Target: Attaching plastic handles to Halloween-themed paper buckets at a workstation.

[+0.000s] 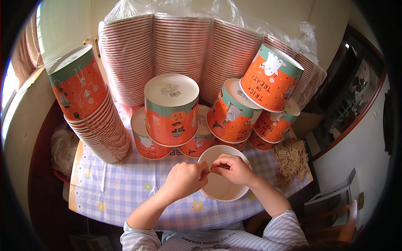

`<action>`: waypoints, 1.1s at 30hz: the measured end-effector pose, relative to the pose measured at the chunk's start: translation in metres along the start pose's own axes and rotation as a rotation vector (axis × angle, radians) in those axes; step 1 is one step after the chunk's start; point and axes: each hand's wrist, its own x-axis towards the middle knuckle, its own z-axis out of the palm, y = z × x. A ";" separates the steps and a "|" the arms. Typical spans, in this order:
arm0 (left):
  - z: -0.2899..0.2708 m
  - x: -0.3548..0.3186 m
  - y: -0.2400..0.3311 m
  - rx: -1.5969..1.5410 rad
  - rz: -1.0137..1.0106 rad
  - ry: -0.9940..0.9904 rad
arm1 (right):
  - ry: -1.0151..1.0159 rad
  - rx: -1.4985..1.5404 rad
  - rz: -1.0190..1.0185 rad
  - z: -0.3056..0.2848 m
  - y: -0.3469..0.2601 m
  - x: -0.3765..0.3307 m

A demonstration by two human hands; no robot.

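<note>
An open white-lined paper bucket (226, 192) stands upright near the table's front edge. Over its mouth my left hand (186, 179) and my right hand (232, 168) meet, fingertips almost touching. Both are closed in a pinch at the bucket's upper rim; whatever lies between the fingers is too small to make out. To the right of the bucket lies a heap of thin beige cords (291, 161). Straight behind, an orange and green bucket (172, 121) rests upside down on other upturned buckets.
At the left leans a tall nested stack of buckets (100, 134), with cords draped over it. More upturned buckets (272, 77) are piled at right. Plastic-wrapped bucket stacks (182, 46) line the back. A checked tablecloth (138, 184) covers the table; a wooden chair (345, 221) stands lower right.
</note>
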 end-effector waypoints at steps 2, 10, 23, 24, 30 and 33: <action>0.001 0.000 -0.002 -0.028 0.006 0.012 | -0.002 0.007 -0.001 0.000 -0.001 0.000; 0.000 0.002 -0.002 -0.084 0.022 0.010 | -0.001 0.013 0.003 0.002 0.003 -0.001; -0.003 0.004 -0.004 -0.161 0.039 0.003 | -0.048 0.036 0.092 0.003 0.001 -0.001; -0.004 0.004 -0.003 -0.175 0.021 -0.004 | -0.052 0.030 0.095 0.003 0.001 -0.001; -0.005 0.006 -0.001 -0.170 0.012 -0.034 | -0.061 0.031 0.080 0.003 0.002 -0.001; -0.005 0.006 -0.002 -0.173 0.006 -0.035 | -0.059 0.052 0.091 0.003 0.002 -0.001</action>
